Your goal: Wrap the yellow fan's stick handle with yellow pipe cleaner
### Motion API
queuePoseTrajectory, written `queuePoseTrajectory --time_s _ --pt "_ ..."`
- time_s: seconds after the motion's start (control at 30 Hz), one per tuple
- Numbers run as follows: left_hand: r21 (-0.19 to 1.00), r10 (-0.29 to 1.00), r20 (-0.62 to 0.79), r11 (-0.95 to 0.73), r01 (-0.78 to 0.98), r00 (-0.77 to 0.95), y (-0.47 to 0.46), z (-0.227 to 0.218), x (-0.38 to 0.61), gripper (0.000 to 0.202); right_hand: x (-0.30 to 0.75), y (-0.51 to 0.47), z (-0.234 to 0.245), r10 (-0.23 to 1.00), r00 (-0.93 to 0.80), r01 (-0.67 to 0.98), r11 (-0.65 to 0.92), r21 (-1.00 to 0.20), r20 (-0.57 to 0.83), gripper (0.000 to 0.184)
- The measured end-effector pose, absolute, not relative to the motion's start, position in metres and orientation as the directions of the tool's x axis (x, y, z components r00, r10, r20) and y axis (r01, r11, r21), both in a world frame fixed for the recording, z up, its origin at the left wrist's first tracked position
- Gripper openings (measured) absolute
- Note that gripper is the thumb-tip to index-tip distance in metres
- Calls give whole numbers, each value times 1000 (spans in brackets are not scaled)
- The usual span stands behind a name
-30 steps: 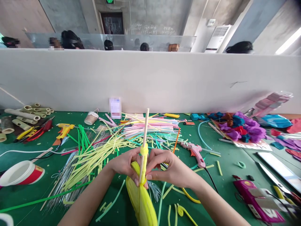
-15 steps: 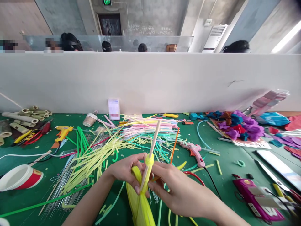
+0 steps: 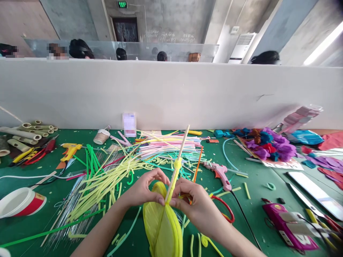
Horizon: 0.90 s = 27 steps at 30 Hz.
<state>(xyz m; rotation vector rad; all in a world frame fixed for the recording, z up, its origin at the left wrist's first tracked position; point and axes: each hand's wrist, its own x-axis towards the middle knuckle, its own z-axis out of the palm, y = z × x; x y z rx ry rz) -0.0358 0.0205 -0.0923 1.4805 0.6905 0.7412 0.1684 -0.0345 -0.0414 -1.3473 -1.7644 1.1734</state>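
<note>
Between my hands a thin wooden stick (image 3: 183, 144) stands tilted, its lower part wrapped in yellow fuzzy pipe cleaner (image 3: 177, 165) with a thicker knob. Yellow leaf-shaped petals (image 3: 162, 228) with fuzzy edges hang from its lower end, towards me. My left hand (image 3: 150, 187) is closed on the left side of the join, thumb against the stick's base and fingers curled above a petal. From the right, my right hand (image 3: 193, 201) pinches the wrapped stick near its lower end. Some of its fingertips are hidden behind the stick. A red pipe cleaner loop (image 3: 227, 210) shows beside the right hand.
Yellow pipe cleaners (image 3: 107, 182) lie heaped on the green table (image 3: 257, 207). A pink glue gun (image 3: 222, 175) and yellow glue gun (image 3: 71, 152) flank them. A paper cup (image 3: 24, 201) stands left; scissors (image 3: 308, 201), a phone (image 3: 316, 192) and a magenta power strip (image 3: 286, 225) lie right.
The stick has moved up and right, away from me. The petals have turned to show a broad face. My left hand's fingers have loosened and lifted; the right has shifted lower on the wrapped part.
</note>
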Motion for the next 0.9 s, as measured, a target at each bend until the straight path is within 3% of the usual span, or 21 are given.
queuePoseTrajectory --time_s 0.1,0.2,0.27,0.37,0.43,0.5,0.57,0.77,0.9 --pt "955 941 169 -230 187 293 11 -80 -33 50 165 -30 -46 984 -170 419 125 -899 57 11" --pt "929 987 143 -161 332 78 -11 -60 -33 43 155 -32 -51 962 -88 477 268 -837 258 14" --pt "952 980 22 -81 296 195 -31 -49 -36 36 146 -36 -55 915 -78 535 373 -758 396 14" --pt "927 972 38 -120 354 231 -60 -43 -43 65 130 -43 -61 857 -89 601 453 -659 508 13" --pt "881 983 105 -162 444 151 -72 -44 -46 70 122 -45 -62 853 -95 598 462 -656 514 10" --pt "864 992 100 -124 488 76 -75 -45 -47 54 115 -45 -62 862 -96 575 456 -679 498 6" --pt "880 998 58 -67 471 32 -73 -46 -47 43 111 -44 -62 871 -95 541 452 -709 483 7" --pt "906 998 13 13 422 -59 -64 -54 -50 41 109 -42 -62 858 -132 442 499 -745 496 16" --pt "869 981 128 -38 493 -149 -63 -61 -47 32 115 -38 -58 859 -200 457 507 -731 471 15"
